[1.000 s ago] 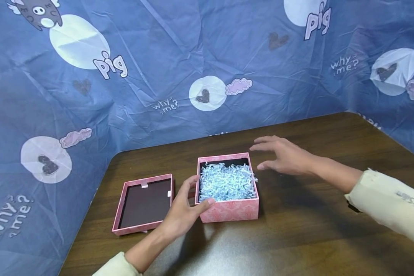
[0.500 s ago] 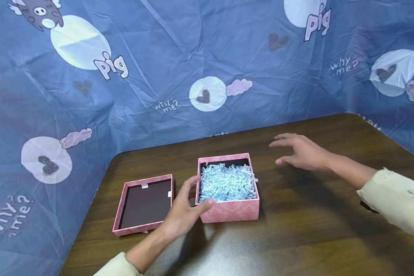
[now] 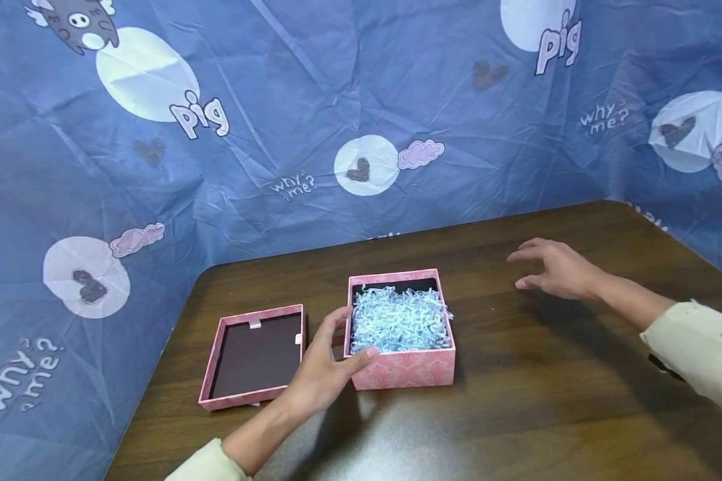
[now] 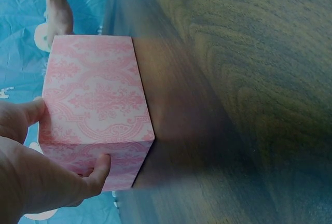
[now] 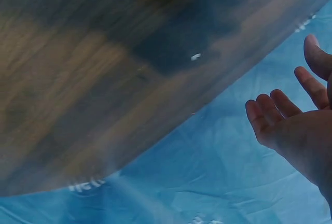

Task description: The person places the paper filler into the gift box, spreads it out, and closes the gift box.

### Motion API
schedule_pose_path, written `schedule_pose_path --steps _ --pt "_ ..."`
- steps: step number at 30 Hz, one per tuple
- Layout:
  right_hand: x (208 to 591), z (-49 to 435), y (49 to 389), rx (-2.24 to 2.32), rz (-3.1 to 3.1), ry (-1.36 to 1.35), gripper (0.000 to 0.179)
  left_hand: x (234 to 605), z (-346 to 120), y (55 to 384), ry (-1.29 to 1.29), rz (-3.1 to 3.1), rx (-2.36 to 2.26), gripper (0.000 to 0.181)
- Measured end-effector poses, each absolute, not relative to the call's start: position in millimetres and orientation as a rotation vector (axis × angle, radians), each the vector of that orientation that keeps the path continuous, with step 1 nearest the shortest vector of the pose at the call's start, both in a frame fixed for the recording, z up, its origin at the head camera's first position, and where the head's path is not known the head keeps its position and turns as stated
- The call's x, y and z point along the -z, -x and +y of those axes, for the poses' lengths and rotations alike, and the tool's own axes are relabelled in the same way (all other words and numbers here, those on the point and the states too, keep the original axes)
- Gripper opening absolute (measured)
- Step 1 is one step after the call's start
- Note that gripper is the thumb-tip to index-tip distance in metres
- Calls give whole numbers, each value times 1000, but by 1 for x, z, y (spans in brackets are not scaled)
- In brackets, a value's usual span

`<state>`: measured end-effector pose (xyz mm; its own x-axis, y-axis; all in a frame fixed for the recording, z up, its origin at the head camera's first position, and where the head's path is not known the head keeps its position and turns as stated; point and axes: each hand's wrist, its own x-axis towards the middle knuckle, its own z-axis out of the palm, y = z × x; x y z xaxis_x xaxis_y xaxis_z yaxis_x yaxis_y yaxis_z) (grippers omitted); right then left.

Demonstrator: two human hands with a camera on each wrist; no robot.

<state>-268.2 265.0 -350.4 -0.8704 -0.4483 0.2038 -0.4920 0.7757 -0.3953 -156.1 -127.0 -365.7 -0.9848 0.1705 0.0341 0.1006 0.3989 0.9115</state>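
Note:
A pink patterned box (image 3: 404,369) stands on the table with its top uncovered. Pale blue shredded paper (image 3: 400,321) fills it, a few strands poking over the right rim. My left hand (image 3: 321,374) holds the box at its near left corner, thumb at the front rim and fingers along the left side. The left wrist view shows these fingers (image 4: 98,175) bent against the box wall. Off to the right, my right hand (image 3: 556,270) hovers over the table with nothing in it, its fingers loosely bent in the right wrist view.
Left of the box lies its pink lid (image 3: 253,361), inner dark side up, with small white tabs on its edges. The brown wooden table (image 3: 517,401) ends at a blue printed cloth (image 3: 277,100) hanging behind and at both sides. Small white scraps (image 5: 195,57) dot the tabletop.
My right hand has moved away from the box's right rim, farther to the right. My left hand, the box and the lid stay in place; the head view has shifted slightly.

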Motion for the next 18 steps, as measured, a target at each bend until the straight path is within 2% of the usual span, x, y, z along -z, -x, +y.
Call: schedule_pose_path --steps 18 --pt "376 317 285 -488 -3044 -469 37 366 -127 156 -250 2583 -1652 71"
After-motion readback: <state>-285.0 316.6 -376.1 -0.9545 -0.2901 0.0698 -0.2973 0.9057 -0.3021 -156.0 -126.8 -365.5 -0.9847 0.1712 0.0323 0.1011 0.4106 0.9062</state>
